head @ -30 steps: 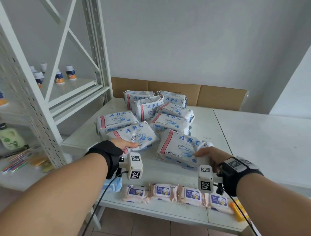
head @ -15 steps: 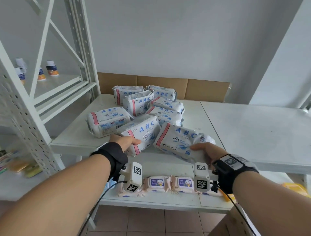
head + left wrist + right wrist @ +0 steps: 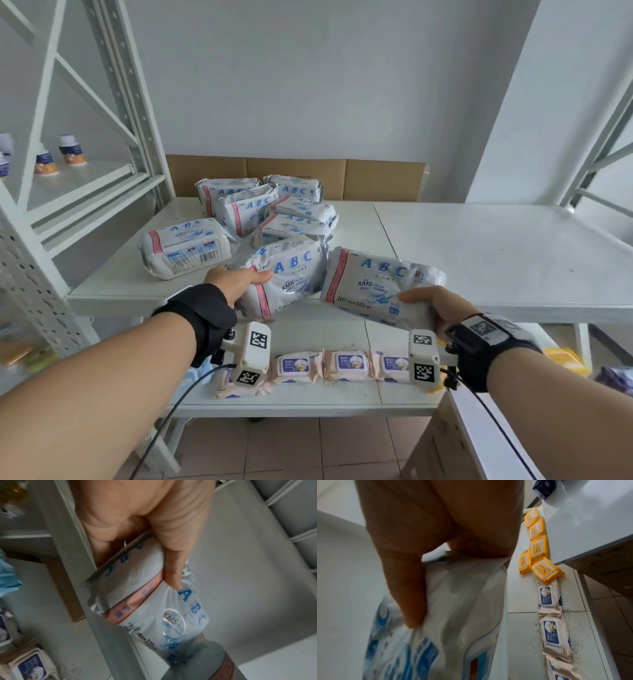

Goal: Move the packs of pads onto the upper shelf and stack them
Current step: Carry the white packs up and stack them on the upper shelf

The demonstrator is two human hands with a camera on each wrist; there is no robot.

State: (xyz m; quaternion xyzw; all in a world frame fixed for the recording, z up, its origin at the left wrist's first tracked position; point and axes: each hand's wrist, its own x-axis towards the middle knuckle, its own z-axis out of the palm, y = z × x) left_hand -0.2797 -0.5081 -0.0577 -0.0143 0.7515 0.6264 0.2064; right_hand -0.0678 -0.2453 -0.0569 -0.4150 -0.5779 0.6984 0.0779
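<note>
My left hand point(image 3: 236, 281) grips a white pack of pads point(image 3: 286, 277) with a pink stripe and blue ABC lettering, thumb on top, lifted at the front edge of the upper shelf point(image 3: 479, 260). The left wrist view shows the same pack point(image 3: 154, 601) with the thumb pressed into its face. My right hand point(image 3: 435, 305) holds a second ABC pack point(image 3: 373, 284) by its right end, thumb on top; the pack point(image 3: 453, 615) fills the right wrist view. Several more ABC packs point(image 3: 185, 246) lie heaped on the shelf behind.
A row of baby wipes packs point(image 3: 342, 365) lies on the lower shelf point(image 3: 308, 401) beneath my wrists, with yellow packs point(image 3: 537, 545) at its right end. A white rack upright point(image 3: 130, 102) stands left, small bottles point(image 3: 70, 150) on its shelf. Cardboard point(image 3: 294, 178) lines the back wall.
Both hands have lifted their packs off the surface and drawn them toward me and upward. The view has tilted up, showing more wall and the shelf surface to the right.
</note>
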